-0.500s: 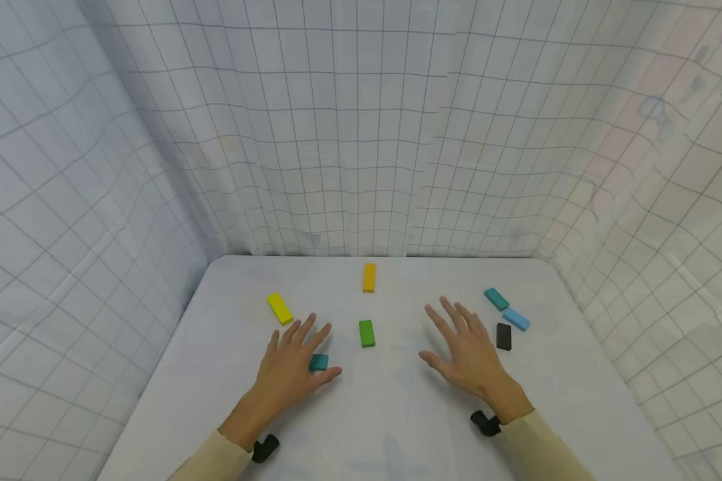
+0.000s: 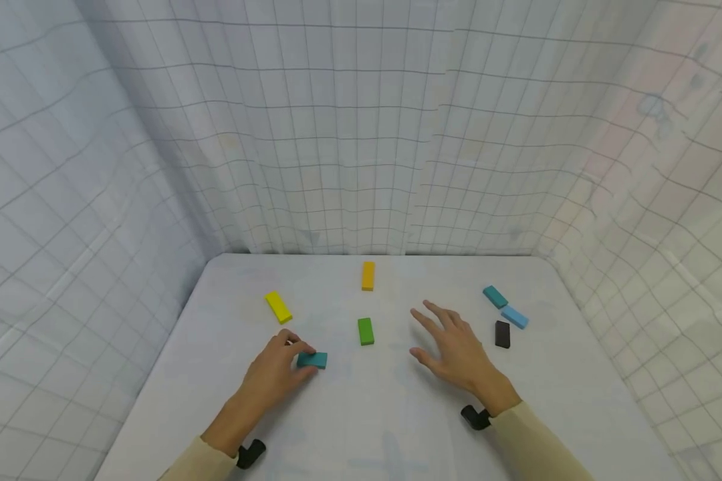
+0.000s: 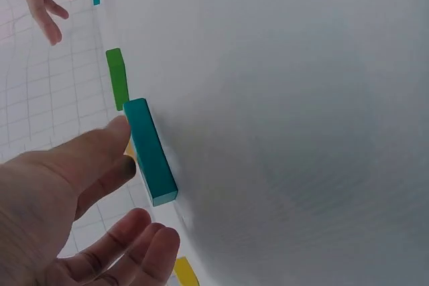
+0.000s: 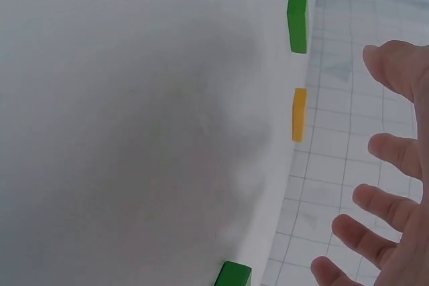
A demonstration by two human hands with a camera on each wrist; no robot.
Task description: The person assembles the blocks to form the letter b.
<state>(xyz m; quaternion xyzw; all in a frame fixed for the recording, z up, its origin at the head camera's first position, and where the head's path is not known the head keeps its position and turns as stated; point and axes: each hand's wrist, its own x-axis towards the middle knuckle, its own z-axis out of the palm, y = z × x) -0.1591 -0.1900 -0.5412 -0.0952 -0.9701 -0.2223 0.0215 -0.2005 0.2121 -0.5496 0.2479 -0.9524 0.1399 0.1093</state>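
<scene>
In the head view a teal block lies flat on the white table. My left hand pinches its left part, thumb along the near side and index finger at the far side. The left wrist view shows the same teal block beside the thumb tip, the other fingers loosely bent and apart from it. My right hand hovers above the table with fingers spread and holds nothing. Nearest to it, on its right, lies a very dark block. A green block lies between the hands.
A yellow block lies beyond the left hand and an orange block near the table's back edge. At the right are a second teal block and a light blue block. Gridded white curtains surround the table.
My left hand has curled its spread fingers and brought thumb and index finger to the teal block. The right hand has shifted slightly left, still spread.
</scene>
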